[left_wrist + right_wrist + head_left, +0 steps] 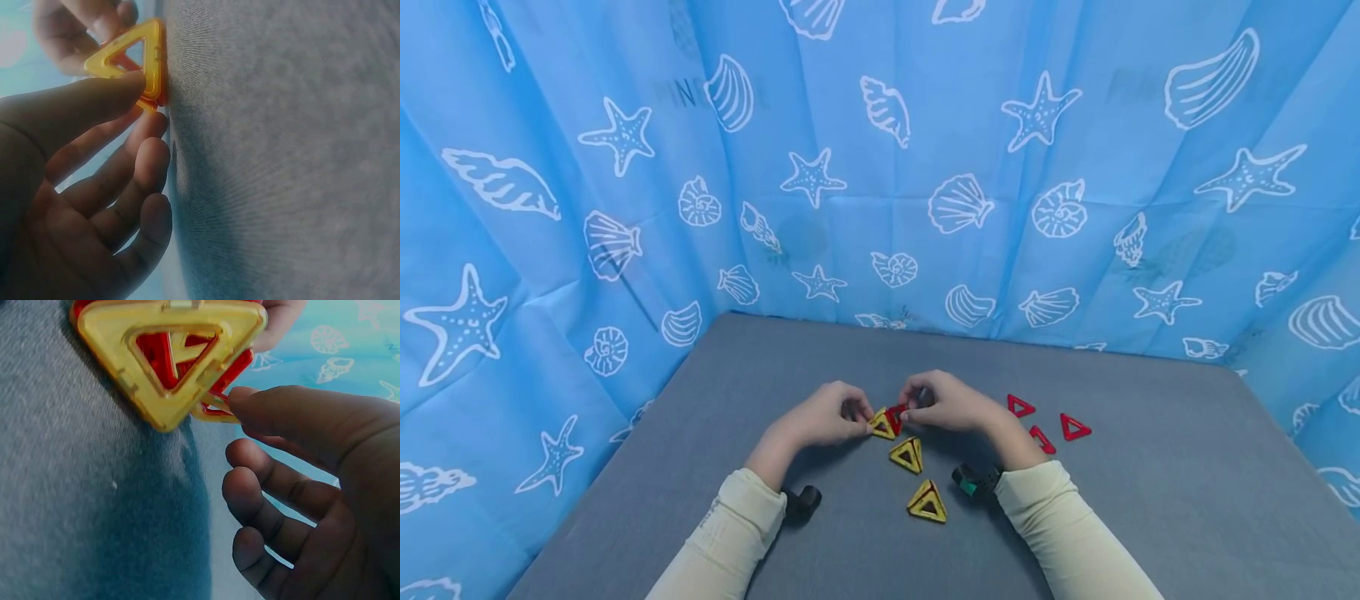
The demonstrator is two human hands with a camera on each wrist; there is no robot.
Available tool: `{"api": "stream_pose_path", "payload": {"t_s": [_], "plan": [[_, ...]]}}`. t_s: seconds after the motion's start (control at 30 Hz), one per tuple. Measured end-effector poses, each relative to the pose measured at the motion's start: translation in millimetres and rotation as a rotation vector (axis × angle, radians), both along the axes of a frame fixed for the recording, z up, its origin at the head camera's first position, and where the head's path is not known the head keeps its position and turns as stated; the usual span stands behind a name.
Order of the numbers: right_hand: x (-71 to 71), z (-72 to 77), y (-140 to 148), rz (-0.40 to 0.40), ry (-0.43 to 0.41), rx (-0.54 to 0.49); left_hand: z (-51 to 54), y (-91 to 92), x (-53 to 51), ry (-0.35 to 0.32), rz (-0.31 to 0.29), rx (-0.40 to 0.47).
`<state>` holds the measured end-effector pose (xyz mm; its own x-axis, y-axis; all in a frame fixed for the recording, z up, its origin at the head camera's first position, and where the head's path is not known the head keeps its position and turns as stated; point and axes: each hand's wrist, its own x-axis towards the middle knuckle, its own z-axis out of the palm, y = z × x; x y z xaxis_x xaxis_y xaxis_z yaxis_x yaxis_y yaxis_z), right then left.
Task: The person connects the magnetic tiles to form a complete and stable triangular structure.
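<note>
Both hands meet over the table at a small group of triangular magnetic tiles. My left hand (823, 417) pinches a yellow triangular tile (152, 59) between thumb and fingers, low over the cloth. Opposite it, my right hand (955, 403) pinches a red triangular tile (892, 414) that touches the yellow one. In the right wrist view this piece is partly hidden behind a nearer yellow-and-red tile pyramid (103, 334). Closer to me on the table sits another yellow-and-red pyramid (927, 516).
Several loose red triangular tiles (1078, 436) lie beyond the right forearm, one partly hidden by it. Grey cloth covers the table (1187, 475). A blue shell-print curtain (850, 233) hangs along the back and sides. Black devices (807, 503) sit at the wrists.
</note>
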<state>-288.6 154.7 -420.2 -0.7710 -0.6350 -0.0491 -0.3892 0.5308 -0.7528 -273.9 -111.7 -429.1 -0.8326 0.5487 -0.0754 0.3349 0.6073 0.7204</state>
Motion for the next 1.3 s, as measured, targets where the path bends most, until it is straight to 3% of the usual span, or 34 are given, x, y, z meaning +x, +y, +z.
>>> {"api": "stream_pose_path", "payload": {"t_s": [0.43, 1.3], "plan": [[5.6, 2.3, -11.6, 0.054, 0.007, -0.069, -1.0, -0.3, 0.5, -0.012, -0.008, 0.01], [8.8, 4.9, -21.2, 0.031, 0.107, -0.035, -0.1, 2.6, 0.6, 0.018, -0.022, 0.006]]}}
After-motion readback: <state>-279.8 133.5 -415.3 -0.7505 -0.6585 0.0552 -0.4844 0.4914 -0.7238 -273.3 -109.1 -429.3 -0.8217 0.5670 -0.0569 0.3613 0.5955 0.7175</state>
